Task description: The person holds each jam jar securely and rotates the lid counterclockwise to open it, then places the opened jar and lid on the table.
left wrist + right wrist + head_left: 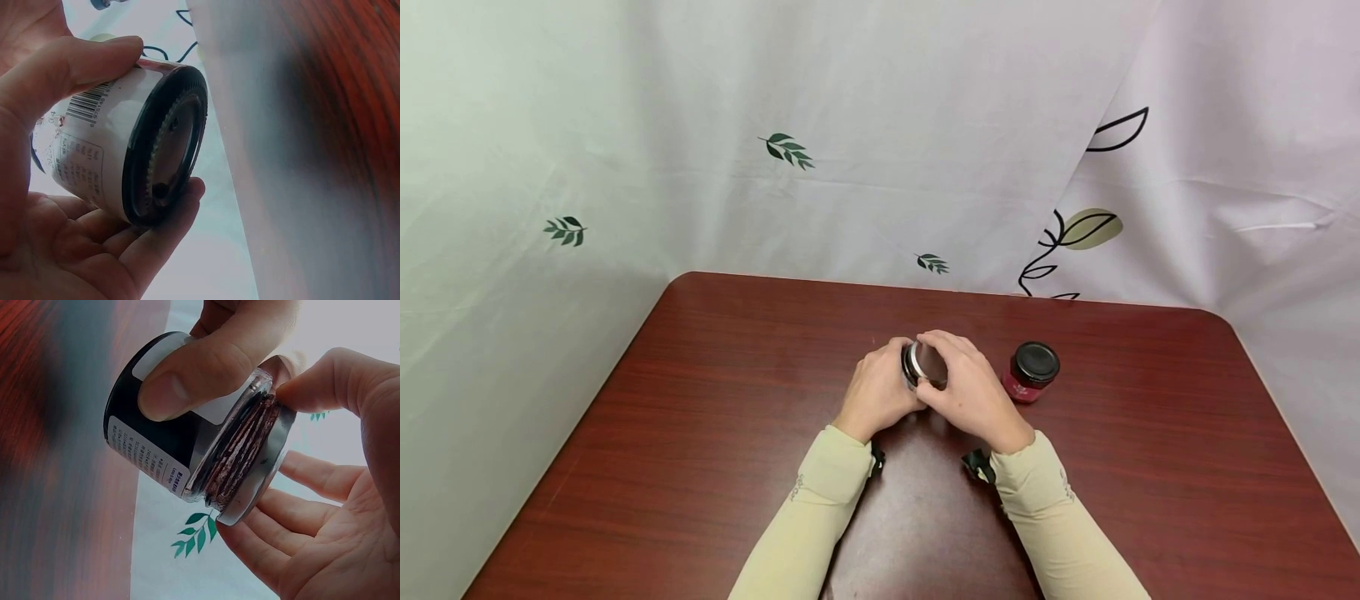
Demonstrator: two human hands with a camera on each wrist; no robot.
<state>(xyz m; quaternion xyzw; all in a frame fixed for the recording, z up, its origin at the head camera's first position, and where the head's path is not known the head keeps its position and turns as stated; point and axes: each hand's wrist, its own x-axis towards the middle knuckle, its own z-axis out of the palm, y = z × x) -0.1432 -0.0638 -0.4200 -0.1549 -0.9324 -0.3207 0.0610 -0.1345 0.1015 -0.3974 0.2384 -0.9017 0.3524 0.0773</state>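
Observation:
A small glass jar [184, 440] with dark contents and white printed labels is held tilted above the table. My left hand [877, 387] grips its body, thumb on one side and fingers around the other. The dark jar base [172, 156] and a barcode label [90, 103] show in the left wrist view. The metal lid [259, 484] sits at the mouth, and smeared threads show between it and the glass. Thumb and fingers of my right hand [973, 387] hold the lid by its rim. Whether the lid still touches the threads is hard to tell.
Just right of my right hand stands a second jar [1036, 365] with a black lid and red label, upright on the reddish-brown wooden table [722, 400]. A white leaf-patterned curtain [850, 108] hangs behind the table's far edge and along its sides.

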